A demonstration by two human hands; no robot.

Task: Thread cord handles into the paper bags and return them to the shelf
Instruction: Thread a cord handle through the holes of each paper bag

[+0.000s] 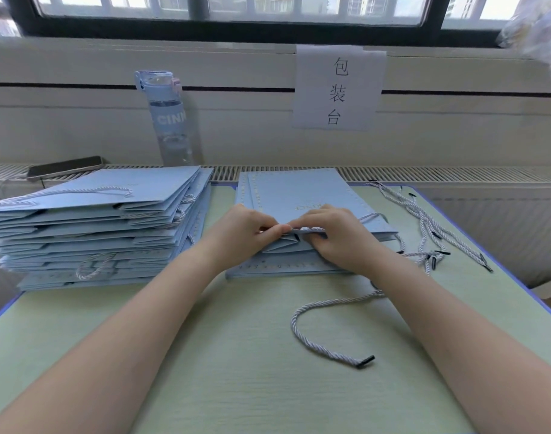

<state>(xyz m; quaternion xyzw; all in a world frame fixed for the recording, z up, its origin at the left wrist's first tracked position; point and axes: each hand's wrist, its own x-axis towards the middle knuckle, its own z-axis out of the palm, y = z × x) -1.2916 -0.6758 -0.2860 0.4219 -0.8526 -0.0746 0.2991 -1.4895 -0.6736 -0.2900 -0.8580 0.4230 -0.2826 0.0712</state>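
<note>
Starting at the left, a pile of finished bags (pixel 95 220) lies flat on the bench (pixel 236 386), and beside it the left hand (pixel 239 233) pinches the folded mouth rim of the top bag (pixel 302 192) on the middle pile, fingers curled. The right hand (pixel 340 239) curls over the same rim, with a twisted cord (pixel 294 321) trailing from under its forearm; whether it also pinches cord I cannot tell. The light, stiff card likely creases easily and is best held near the punched hole, while the limp cord, like the spare cords (pixel 430 227) far right, is best steered by its hard black tip.

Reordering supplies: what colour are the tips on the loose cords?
Black tips on white-and-grey twisted cords, clearest in the head view.
</note>
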